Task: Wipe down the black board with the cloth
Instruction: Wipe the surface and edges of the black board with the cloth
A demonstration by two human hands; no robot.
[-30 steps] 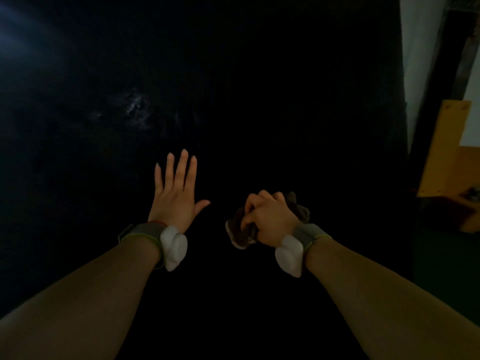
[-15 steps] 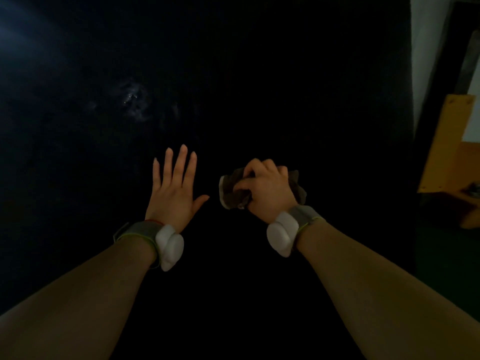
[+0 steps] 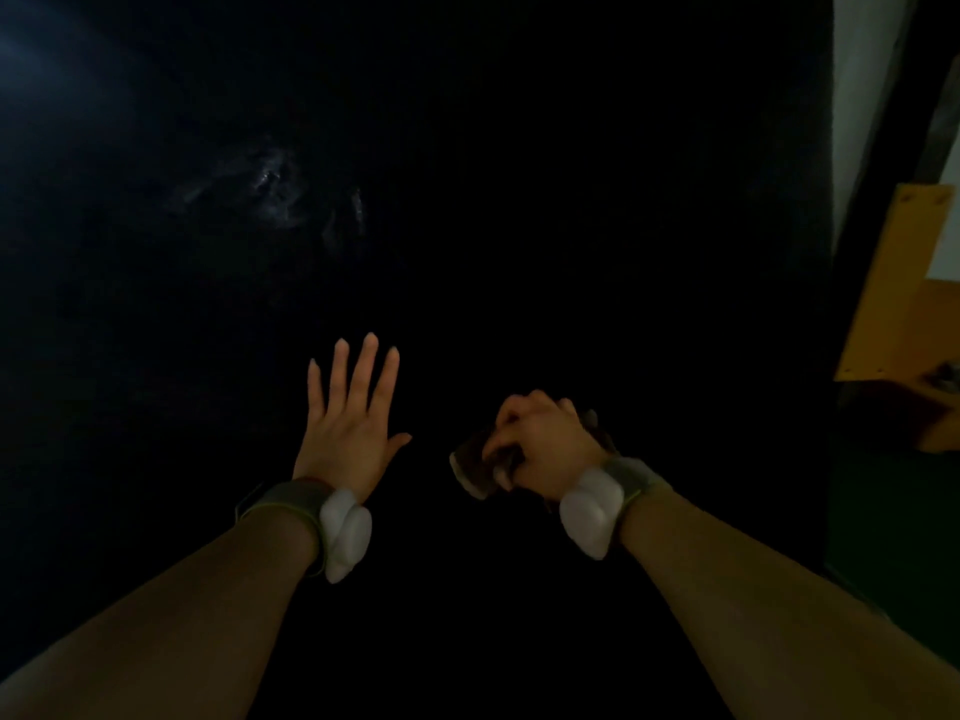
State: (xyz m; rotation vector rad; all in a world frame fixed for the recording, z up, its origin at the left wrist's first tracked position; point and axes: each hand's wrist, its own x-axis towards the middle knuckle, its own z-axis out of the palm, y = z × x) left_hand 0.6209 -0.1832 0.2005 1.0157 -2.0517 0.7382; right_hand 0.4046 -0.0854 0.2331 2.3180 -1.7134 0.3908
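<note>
Against the matte black board (image 3: pixel 519 200), the right grip (image 3: pixel 545 449) is curled tight round a crumpled brownish cloth (image 3: pixel 472 467), whose pale-edged fold juts out on its left. Just left of the cloth, the left grip (image 3: pixel 348 433) is spread flat with straight fingers and holds nothing. Both wrists carry grey-green fabric bands (image 3: pixel 285 504) with smooth white rounded pods (image 3: pixel 345 532). Above the left grip, a faint greyish smear (image 3: pixel 275 189) marks the board. Far right of the right grip stand a yellow panel (image 3: pixel 893 283) and a pale wall (image 3: pixel 862 96).

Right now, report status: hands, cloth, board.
Left hand open, fingers straight, by the black board. Right hand grips cloth at the board. Pale smudges upper left; nothing seen in the way.
</note>
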